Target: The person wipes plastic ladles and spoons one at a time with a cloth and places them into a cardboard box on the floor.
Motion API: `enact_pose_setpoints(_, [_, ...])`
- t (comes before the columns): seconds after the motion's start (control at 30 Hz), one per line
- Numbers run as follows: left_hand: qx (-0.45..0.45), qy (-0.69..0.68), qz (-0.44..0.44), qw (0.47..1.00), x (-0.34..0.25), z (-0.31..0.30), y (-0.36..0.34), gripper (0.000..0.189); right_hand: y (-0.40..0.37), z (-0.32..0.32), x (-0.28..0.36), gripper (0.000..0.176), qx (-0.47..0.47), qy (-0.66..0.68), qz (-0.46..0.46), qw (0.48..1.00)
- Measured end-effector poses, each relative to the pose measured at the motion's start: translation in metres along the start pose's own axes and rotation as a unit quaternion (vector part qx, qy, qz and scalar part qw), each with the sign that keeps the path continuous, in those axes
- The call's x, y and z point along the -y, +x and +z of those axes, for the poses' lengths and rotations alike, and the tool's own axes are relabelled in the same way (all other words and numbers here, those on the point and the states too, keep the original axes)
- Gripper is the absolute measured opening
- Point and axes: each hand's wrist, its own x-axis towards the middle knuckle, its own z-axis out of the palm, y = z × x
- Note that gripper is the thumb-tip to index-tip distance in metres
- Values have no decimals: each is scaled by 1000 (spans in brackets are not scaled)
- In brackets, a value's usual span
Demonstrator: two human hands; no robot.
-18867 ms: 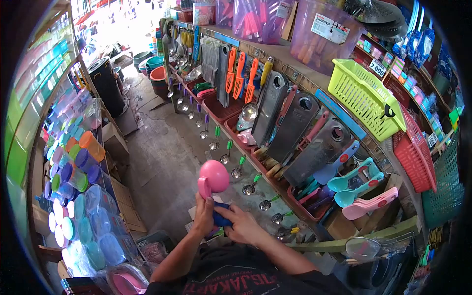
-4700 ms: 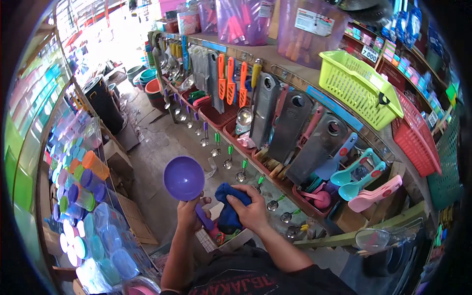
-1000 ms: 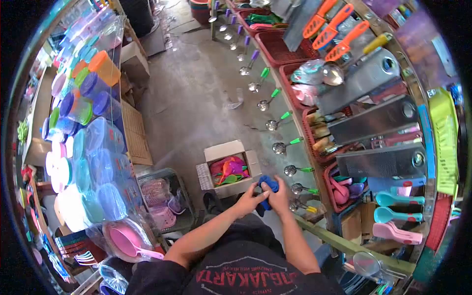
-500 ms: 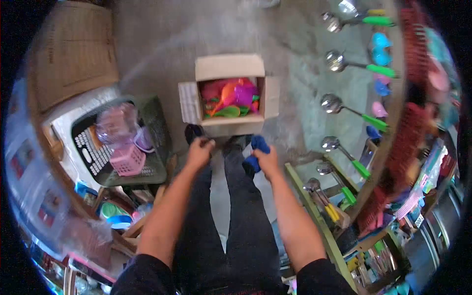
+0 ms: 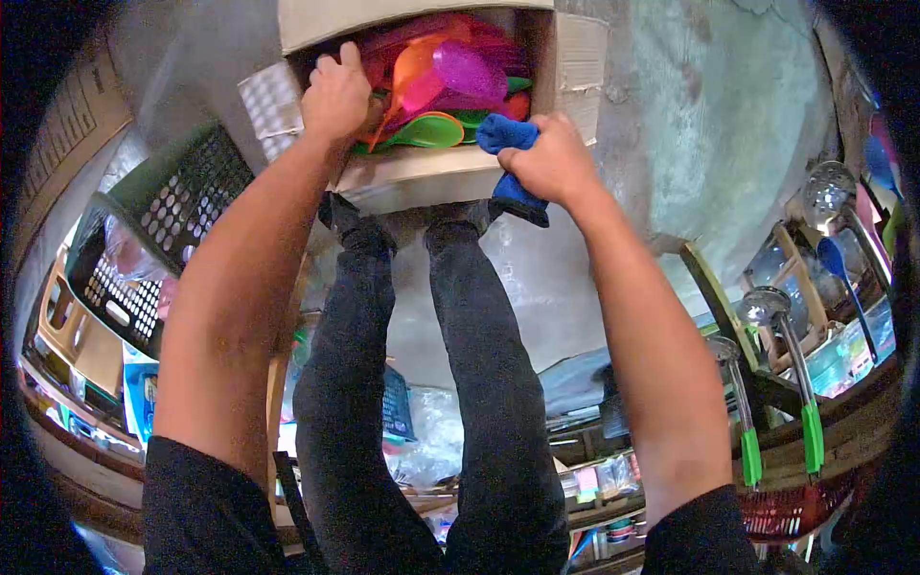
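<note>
A cardboard box (image 5: 412, 177) with its flaps folded out stands on the floor at my feet. Colourful plastic ware fills it: a purple scoop-like piece (image 5: 470, 75), an orange piece (image 5: 414, 63) and a green spoon-shaped piece (image 5: 428, 130). My left hand (image 5: 337, 96) is at the box's left wall, its fingers curled over the edge; part of the grip is hidden. In my right hand (image 5: 556, 161) is a bunched blue cloth (image 5: 522, 172), wrapped by the fingers, by the box's front right corner.
A dark green perforated basket (image 5: 182, 192) stands to the left, near a large cardboard sheet or carton (image 5: 77, 129). Ladles with green handles (image 5: 812, 436) hang on the right, above a red basket (image 5: 786, 513). Shelves with goods lie behind my legs.
My view has come down closer to the box. My left hand has moved forward from above my foot to the box's left wall. The blue cloth has stayed in my right hand, now beside the box.
</note>
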Motion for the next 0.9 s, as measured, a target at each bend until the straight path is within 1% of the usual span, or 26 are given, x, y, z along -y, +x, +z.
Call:
enact_pose_setpoints(0.03, [-2, 9, -35, 999, -4, 1, 4, 38, -1, 3, 1, 45, -41, -12, -25, 999])
enact_pose_setpoints(0.07, [12, 3, -44, 999, -2, 8, 3, 57, -3, 3, 1, 44, 15, 16, 22, 1000])
enact_pose_setpoints(0.1, [10, 5, -42, 999, -6, 18, 0, 57, -7, 6, 2, 44, 12, 18, 21, 1000])
enact_pose_setpoints(0.17, [-29, -113, -150, 982, -17, 35, -4, 85, -17, 15, -1, 46, 1, 74, 9, 997])
enact_pose_setpoints(0.2, [-46, -120, -240, 962, -21, 41, 1, 104, -20, 20, -4, 45, 10, 102, 18, 995])
enact_pose_setpoints(0.23, [-50, -122, -237, 963, -21, 48, 5, 104, -23, 25, -6, 48, -2, 78, 2, 997])
enact_pose_setpoints(0.3, [-33, -158, -253, 954, -11, 54, 6, 109, -32, 28, -9, 51, 41, 104, 38, 993])
enact_pose_setpoints(0.33, [53, -264, -289, 919, -7, 48, 7, 102, -35, 28, -10, 51, 40, 104, 39, 993])
enact_pose_setpoints(0.37, [52, -265, -286, 919, -2, 50, 8, 102, -37, 27, -11, 52, 55, 117, 51, 990])
enact_pose_setpoints(0.4, [57, -384, -293, 874, 0, 47, 8, 84, -39, 26, -12, 53, 71, 131, 63, 987])
enact_pose_setpoints(0.43, [60, -496, -296, 814, 1, 45, 10, 66, -41, 27, -13, 53, 69, 132, 61, 987])
enact_pose_setpoints(0.47, [142, -633, -352, 675, 3, 42, 14, 50, -41, 28, -13, 52, 46, 138, 61, 987])
enact_pose_setpoints(0.5, [140, -634, -348, 676, 2, 40, 19, 50, -42, 26, -12, 52, 22, 144, 60, 988])
enact_pose_setpoints(0.53, [103, -544, -326, 766, 2, 38, 26, 43, -42, 24, -11, 52, 17, 144, 58, 988])
enact_pose_setpoints(0.57, [62, -445, -300, 841, 1, 35, 33, 37, -41, 22, -9, 51, 30, 148, 65, 986])
enact_pose_setpoints(0.6, [69, -474, -227, 848, 9, 44, 39, 41, -40, 19, -8, 50, 45, 151, 72, 985])
enact_pose_setpoints(0.63, [66, -476, -226, 848, 24, 59, 45, 41, -39, 18, -7, 50, 43, 149, 70, 985])
enact_pose_setpoints(0.67, [83, -337, -211, 914, 43, 77, 51, 42, -38, 18, -6, 49, 37, 154, 63, 985])
enact_pose_setpoints(0.7, [99, -188, -190, 958, 51, 85, 54, 42, -39, 18, -6, 48, 32, 159, 57, 985])
enact_pose_setpoints(0.73, [97, -189, -190, 959, 41, 69, 50, 42, -39, 17, -5, 48, 31, 159, 55, 985])
enact_pose_setpoints(0.8, [18, -178, -260, 949, 14, 38, 32, 56, -39, 16, -3, 46, 22, 173, 56, 983])
enact_pose_setpoints(0.83, [15, -179, -260, 949, 3, 31, 20, 56, -39, 20, -4, 46, 20, 172, 53, 983])
enact_pose_setpoints(0.87, [-90, -140, -203, 965, -6, 25, 7, 64, -41, 25, -6, 42, -13, 175, 44, 984])
enact_pose_setpoints(0.9, [-194, -98, -145, 965, -10, 18, -3, 73, -43, 25, -5, 38, -47, 177, 34, 983])
